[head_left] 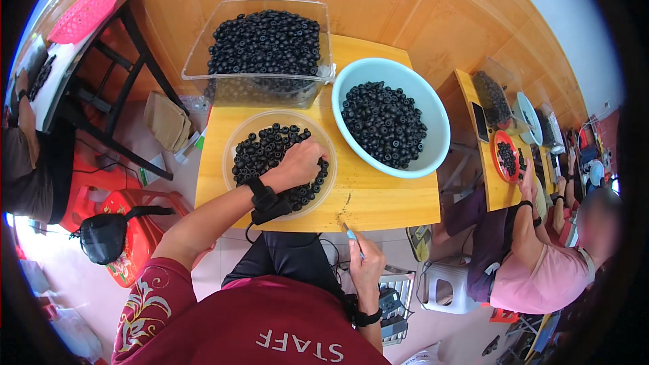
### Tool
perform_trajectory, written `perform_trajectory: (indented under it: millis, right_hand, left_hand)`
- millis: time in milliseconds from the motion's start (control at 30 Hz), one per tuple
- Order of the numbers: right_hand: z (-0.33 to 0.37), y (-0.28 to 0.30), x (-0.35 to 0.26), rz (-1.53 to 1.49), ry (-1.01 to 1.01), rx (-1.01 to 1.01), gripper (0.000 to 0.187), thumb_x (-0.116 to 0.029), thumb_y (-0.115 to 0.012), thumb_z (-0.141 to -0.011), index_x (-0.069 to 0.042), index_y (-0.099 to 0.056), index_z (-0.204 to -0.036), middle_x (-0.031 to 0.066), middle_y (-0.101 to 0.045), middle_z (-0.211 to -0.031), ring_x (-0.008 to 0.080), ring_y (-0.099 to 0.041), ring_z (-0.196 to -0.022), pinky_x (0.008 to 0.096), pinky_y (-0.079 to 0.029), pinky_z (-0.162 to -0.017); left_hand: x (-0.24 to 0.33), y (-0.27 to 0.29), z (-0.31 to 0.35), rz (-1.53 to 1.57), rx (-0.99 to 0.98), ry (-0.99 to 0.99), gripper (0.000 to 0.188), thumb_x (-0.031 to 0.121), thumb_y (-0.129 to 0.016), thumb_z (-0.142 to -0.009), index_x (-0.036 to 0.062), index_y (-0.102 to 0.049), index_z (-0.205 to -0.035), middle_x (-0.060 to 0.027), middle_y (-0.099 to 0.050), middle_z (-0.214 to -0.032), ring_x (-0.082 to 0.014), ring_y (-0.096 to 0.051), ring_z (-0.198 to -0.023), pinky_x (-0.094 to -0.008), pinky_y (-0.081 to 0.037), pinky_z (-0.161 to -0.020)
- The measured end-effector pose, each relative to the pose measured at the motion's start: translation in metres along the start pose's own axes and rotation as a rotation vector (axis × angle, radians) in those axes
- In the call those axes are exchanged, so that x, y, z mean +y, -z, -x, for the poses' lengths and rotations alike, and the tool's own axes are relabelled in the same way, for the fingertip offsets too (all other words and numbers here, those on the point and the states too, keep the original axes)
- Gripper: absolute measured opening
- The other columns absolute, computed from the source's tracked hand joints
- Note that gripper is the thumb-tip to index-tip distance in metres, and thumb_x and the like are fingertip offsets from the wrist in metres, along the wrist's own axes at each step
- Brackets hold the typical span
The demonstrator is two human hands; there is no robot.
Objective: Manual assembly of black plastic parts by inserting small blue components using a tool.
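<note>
My left hand (297,163) reaches into a shallow round clear dish (228,152) of small black ring-shaped pieces (260,155). Its fingers are curled together at the dish's right side; what lies between the fingertips is hidden. At the table's front edge, my right hand (367,263) is closed around a thin blue-handled tool (350,234). The tool points up and left toward dark crumbs on the wood; its exact kind is too small to make out. Both wrists wear black bands.
Behind the dish, a clear rectangular bin (270,91) is heaped with black pieces. A light-blue basin (435,118) of more stands right on the yellow table (378,213). Rightward, a person in pink (541,277) works at another table. A red stool (138,250) stands left.
</note>
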State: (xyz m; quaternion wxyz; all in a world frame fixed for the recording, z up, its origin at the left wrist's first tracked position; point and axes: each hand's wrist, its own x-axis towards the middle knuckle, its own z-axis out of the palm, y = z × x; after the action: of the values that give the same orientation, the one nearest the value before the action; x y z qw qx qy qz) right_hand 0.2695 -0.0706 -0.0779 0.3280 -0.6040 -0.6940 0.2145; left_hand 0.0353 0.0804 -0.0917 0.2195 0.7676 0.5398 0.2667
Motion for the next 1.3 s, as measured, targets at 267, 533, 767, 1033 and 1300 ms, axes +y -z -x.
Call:
perform_trajectory:
  millis: [267,533,767,1033,1300]
  right_hand:
    - [-0.001,0.0,0.0,-0.029,0.017,-0.004,0.02,-0.013,-0.059,-0.088,0.0,-0.067,-0.101,0.0172,-0.061,-0.072,0.0308,-0.06,-0.064,0.0371,-0.045,-0.059]
    - [-0.006,0.007,-0.009,-0.095,-0.033,-0.016,0.02,-0.011,-0.059,-0.089,0.002,-0.065,-0.102,0.0161,-0.061,-0.073,0.0248,-0.059,-0.063,0.0342,-0.045,-0.059]
    - [-0.024,0.009,-0.031,-0.23,0.146,0.116,0.019,-0.011,-0.061,-0.088,-0.002,-0.067,-0.104,0.0159,-0.062,-0.074,0.026,-0.055,-0.054,0.0342,-0.043,-0.053]
    - [-0.023,0.023,-0.056,-0.182,0.147,0.026,0.017,-0.007,-0.064,-0.085,-0.002,-0.066,-0.101,0.0129,-0.061,-0.074,0.0255,-0.06,-0.06,0.0326,-0.045,-0.054]
    - [-0.022,0.023,-0.054,-0.133,0.194,0.025,0.019,-0.007,-0.066,-0.083,-0.002,-0.066,-0.102,0.0126,-0.061,-0.074,0.0272,-0.06,-0.061,0.0336,-0.046,-0.054]
  left_hand:
    - [0.011,0.022,0.007,0.462,-0.135,0.179,0.022,-0.001,-0.066,-0.071,-0.0018,-0.063,-0.093,-0.0138,-0.062,-0.093,-0.0245,-0.064,-0.087,-0.0334,-0.05,-0.074]
    - [0.046,0.051,0.043,1.338,-0.306,0.488,0.028,-0.001,-0.065,-0.08,0.0009,-0.06,-0.107,-0.0057,-0.063,-0.104,-0.0164,-0.064,-0.087,-0.0286,-0.052,-0.081]
    - [0.068,0.04,0.067,1.648,-0.337,0.491,0.025,0.002,-0.061,-0.086,-0.0011,-0.061,-0.111,-0.0054,-0.065,-0.1,-0.0123,-0.065,-0.089,-0.0244,-0.051,-0.087]
    - [0.076,0.018,0.078,1.856,-0.325,0.486,0.023,0.005,-0.064,-0.087,0.0015,-0.061,-0.109,-0.0039,-0.064,-0.098,-0.0115,-0.064,-0.087,-0.0227,-0.052,-0.083]
    - [0.081,0.011,0.081,1.954,-0.336,0.501,0.021,0.003,-0.065,-0.086,0.0024,-0.06,-0.106,-0.0033,-0.063,-0.097,-0.0121,-0.065,-0.085,-0.0227,-0.053,-0.08]
